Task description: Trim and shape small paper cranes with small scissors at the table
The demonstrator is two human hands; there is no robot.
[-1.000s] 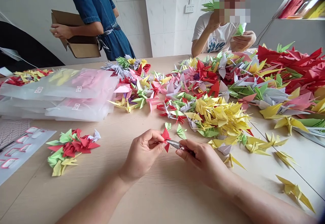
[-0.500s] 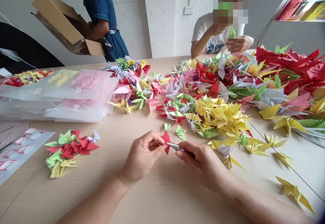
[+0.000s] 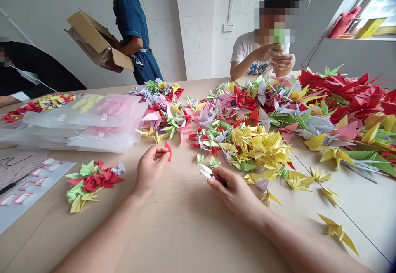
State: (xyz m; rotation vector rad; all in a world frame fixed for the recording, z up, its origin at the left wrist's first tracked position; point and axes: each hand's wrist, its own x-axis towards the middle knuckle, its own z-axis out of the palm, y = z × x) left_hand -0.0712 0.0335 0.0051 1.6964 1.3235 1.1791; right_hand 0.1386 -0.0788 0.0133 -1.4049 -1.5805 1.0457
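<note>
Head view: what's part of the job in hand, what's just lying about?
Likely in the job:
red folded paper, in the left hand
small scissors, in the right hand
mixed paper pile, to the left
yellow paper pile, beyond the right hand

Apparently just lying about:
translucent bags
label sheet
yellow item, far right

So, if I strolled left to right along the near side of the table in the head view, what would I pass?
Sheet of labels → small origami pile → left hand → red origami piece → scissors → right hand → nearest yellow origami crane.
</note>
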